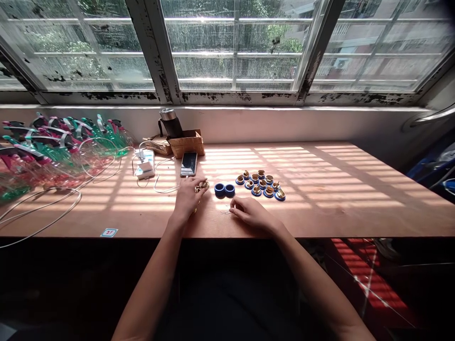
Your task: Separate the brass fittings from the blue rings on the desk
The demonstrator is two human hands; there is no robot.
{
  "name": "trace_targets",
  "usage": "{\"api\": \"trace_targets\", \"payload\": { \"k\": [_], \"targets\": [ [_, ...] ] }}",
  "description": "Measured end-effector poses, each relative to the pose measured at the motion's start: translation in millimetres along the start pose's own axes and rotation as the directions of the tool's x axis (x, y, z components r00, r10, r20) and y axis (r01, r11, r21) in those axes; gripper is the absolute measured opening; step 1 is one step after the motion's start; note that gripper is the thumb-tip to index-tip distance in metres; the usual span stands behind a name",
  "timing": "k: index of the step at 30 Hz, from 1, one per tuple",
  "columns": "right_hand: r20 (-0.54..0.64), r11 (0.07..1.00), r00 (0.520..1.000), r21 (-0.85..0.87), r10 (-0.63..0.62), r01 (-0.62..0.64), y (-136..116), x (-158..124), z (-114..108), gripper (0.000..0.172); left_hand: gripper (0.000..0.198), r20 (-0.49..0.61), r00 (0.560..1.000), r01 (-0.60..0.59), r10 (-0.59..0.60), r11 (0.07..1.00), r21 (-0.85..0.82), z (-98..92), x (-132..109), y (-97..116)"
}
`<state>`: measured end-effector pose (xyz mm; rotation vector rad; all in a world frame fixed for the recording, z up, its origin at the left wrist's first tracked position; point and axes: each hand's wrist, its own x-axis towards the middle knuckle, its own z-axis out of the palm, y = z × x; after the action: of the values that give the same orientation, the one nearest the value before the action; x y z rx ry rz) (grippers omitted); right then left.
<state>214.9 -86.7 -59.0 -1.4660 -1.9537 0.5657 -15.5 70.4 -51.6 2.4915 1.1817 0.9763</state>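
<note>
My left hand [188,194] reaches over a small group of gold-coloured metal pieces [203,184]; its fingertips close on one of them, and others are partly hidden under the fingers. Right of it stand two blue rings [219,190], side by side and dark inside. My right hand [250,211] rests low on the table, thumb and fingers pinched together beside a few tiny white, thin pieces [225,210]. Whatever is in that pinch is too small to make out. Beyond the right hand lie several blue rings with gold-coloured pieces in them [262,183].
A phone [188,164] lies before a cardboard box [186,143] and a black flask [171,124]. Left of these are a white power strip [144,164], loose cables [76,199] and a heap of pink and green clear plastic items [53,142]. The table's front edge [227,237] runs near my forearms.
</note>
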Motion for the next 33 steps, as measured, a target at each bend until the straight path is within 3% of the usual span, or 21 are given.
{"api": "trace_targets", "payload": {
  "k": [10, 19, 25, 29, 33],
  "targets": [
    [-0.019, 0.997, 1.000, -0.077, -0.009, 0.008, 1.4, 1.6, 6.7, 0.006, 0.028, 0.045, 0.999, -0.002, -0.007, 0.980, 0.198, 8.8, -6.3, 3.9],
    [-0.028, 0.996, 1.000, -0.092, -0.008, 0.005, 1.3, 3.0, 9.0, 0.002, 0.028, 0.078, 0.996, 0.012, -0.032, 0.968, 0.250, 8.8, -6.7, 8.0],
    [-0.032, 0.995, 0.999, -0.095, -0.009, 0.006, 1.3, 2.7, 9.5, 0.005, 0.027, 0.017, 0.999, 0.025, -0.031, 0.962, 0.273, 8.3, -8.0, 9.8],
    [-0.025, 0.995, 0.999, -0.099, -0.023, 0.020, 0.4, 2.7, 7.7, 0.009, 0.026, 0.039, 0.999, -0.010, -0.001, 0.961, 0.276, 9.6, -8.0, 7.4],
    [-0.122, 0.991, 0.992, -0.128, 0.029, -0.045, -2.3, 2.5, -1.9, 0.011, 0.027, 0.068, 0.997, -0.051, 0.033, 0.960, 0.276, 12.4, -8.1, 4.1]
  ]
}}
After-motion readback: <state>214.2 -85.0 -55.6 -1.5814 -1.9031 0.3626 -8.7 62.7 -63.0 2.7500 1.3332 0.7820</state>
